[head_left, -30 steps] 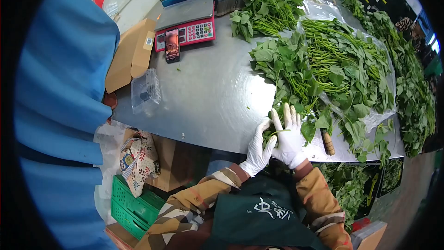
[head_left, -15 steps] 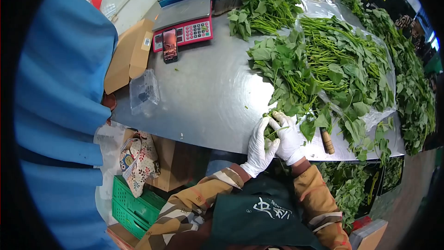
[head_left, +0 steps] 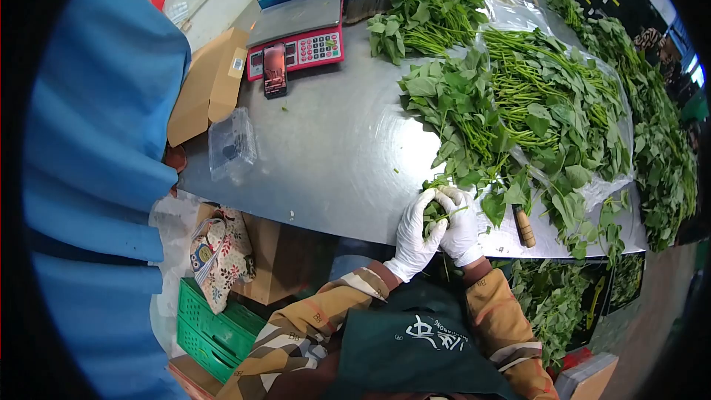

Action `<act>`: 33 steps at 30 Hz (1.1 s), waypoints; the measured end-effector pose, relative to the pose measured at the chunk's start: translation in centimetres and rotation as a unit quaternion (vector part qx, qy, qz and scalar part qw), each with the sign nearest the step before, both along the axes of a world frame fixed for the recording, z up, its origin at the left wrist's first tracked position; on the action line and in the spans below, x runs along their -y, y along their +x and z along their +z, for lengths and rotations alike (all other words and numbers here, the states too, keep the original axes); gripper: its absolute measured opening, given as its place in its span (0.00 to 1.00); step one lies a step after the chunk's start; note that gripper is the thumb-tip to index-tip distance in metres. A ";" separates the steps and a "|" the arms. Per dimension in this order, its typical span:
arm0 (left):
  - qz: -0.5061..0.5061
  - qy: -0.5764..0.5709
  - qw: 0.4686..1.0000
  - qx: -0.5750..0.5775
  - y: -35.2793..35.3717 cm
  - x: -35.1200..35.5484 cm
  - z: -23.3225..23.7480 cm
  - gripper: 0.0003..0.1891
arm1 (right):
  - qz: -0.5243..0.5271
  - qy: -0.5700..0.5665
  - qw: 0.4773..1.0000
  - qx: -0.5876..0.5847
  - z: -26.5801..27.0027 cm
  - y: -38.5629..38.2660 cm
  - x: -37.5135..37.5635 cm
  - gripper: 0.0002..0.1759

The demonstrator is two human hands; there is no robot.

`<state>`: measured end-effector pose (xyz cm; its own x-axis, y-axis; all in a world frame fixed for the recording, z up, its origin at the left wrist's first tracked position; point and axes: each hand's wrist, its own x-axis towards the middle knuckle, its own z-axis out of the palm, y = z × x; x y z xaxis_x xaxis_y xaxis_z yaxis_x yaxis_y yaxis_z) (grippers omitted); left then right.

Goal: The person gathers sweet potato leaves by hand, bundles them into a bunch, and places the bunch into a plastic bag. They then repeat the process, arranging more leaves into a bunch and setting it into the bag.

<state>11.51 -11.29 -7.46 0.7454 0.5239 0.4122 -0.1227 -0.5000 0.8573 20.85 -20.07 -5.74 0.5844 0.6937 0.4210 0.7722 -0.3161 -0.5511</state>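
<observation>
Left hand (head_left: 415, 235) and right hand (head_left: 461, 228) (both white-gloved) were curled tight around a small bunch of leafy stems (head_left: 433, 212), at the steel table's (head_left: 333, 155) near edge, just beside the greens pile (head_left: 518, 104).

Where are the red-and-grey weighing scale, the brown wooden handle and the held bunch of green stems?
Red-and-grey weighing scale (head_left: 296, 19): head view, on its grey platform.
Brown wooden handle (head_left: 525, 227): head view, middle of it.
Bunch of green stems (head_left: 432, 213): head view, its visible middle.

Produce packing room, steel table (head_left: 333, 148), price scale (head_left: 296, 37), heaped greens (head_left: 533, 96)
</observation>
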 end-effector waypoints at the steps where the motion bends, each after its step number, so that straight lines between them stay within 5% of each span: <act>1: 0.003 0.002 1.000 -0.001 0.0 0.0 0.0 0.27 | -0.001 0.001 1.000 0.003 -0.1 0.0 0.0 0.29; 33: 0.001 0.025 0.999 0.020 0.2 -0.2 0.4 0.23 | -0.003 0.025 1.000 0.008 -0.8 0.0 0.1 0.30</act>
